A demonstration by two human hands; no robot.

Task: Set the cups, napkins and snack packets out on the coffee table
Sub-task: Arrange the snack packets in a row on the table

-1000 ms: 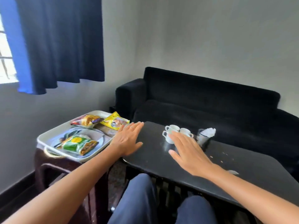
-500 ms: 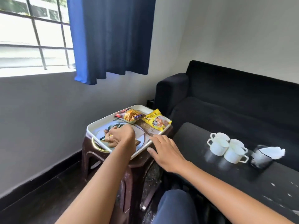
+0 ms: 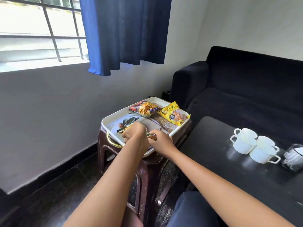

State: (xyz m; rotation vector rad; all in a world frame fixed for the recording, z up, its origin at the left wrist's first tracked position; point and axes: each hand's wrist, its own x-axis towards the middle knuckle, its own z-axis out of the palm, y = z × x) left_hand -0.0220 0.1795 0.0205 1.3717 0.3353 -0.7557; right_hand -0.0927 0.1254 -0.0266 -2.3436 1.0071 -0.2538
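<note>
A white tray (image 3: 114, 116) rests on a dark brown stool. A green snack packet (image 3: 125, 129) lies at the tray's near end, mostly hidden under my hands. My left hand (image 3: 136, 134) is closed on its left part and my right hand (image 3: 161, 141) pinches its right end. A red and orange packet (image 3: 145, 108) and a yellow packet (image 3: 174, 114) lie at the tray's far end. On the black coffee table (image 3: 213, 153) to the right stand several white cups (image 3: 244, 143) and a holder with napkins (image 3: 293, 157).
The brown stool (image 3: 150, 163) stands between my knee and the wall. A black sofa (image 3: 246, 89) runs behind the coffee table. A blue curtain (image 3: 126, 33) hangs by the barred window above. My knee in dark trousers (image 3: 190, 208) is at the bottom.
My view has swung left from the coffee table toward the tray. Both hands left the table; the left closed on the green packet first, then the right joined it.
</note>
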